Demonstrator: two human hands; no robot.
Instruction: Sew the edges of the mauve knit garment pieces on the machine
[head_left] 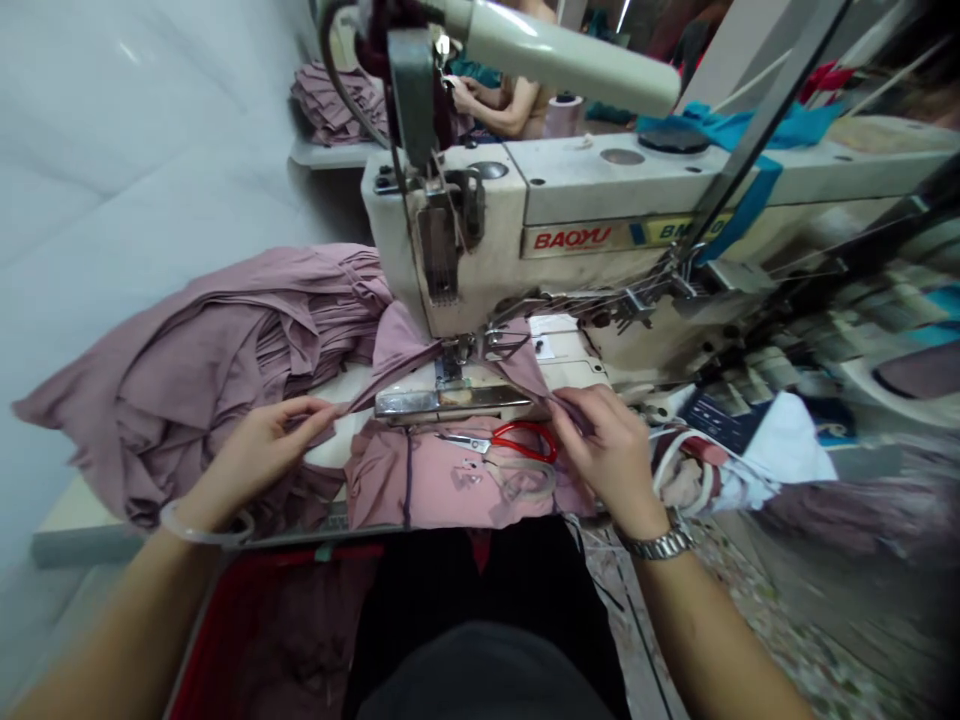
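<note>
A mauve fabric piece (401,345) runs under the needle area of a white sewing machine (442,240). Its left edge is pinched by my left hand (274,445), in front of the fabric heap. On the other side, my right hand (607,450) grips the right end of the same piece, pulled toward me from the presser foot (450,362). Red-handled scissors (517,440) lie between my hands on a pink cloth (442,490) at the table's front. Part of the fabric is hidden behind the machine head.
A large heap of mauve fabric (247,310) covers the table's left side. Below the table stands a red bin (217,620) with mauve cloth inside. Rolls and white cloth (795,440) sit at the right. Behind the machine, another person's arm (517,110) shows beside a thread cone (562,116).
</note>
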